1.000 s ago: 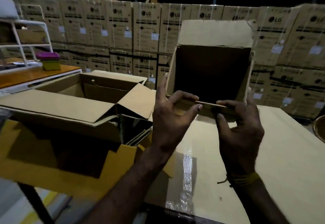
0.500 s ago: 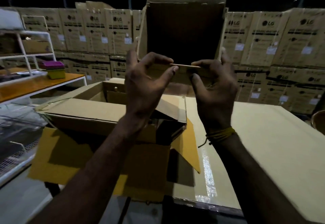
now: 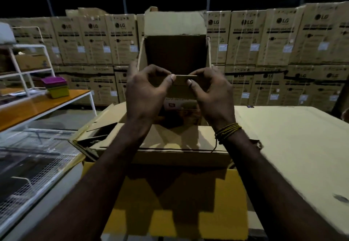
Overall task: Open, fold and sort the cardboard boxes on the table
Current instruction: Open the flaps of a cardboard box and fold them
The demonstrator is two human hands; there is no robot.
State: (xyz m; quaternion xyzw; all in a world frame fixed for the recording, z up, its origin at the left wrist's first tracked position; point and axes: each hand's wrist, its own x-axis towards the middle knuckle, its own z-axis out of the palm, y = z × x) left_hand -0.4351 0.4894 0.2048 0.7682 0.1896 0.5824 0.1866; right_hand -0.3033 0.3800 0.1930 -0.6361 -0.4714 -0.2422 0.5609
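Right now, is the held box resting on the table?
No. Both the left hand and right hand pinch the small box by its near flap, raised.

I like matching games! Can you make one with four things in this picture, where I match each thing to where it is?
Things:
1. small box
2. purple tub
3. thread band
4. LG boxes

Places:
A. stacked in rows along the back
B. on the orange table at the left
C. held up by both hands
D. around the right wrist

Pairs: 1-C, 2-B, 3-D, 4-A

The left hand and right hand pinch the small box's near edge.
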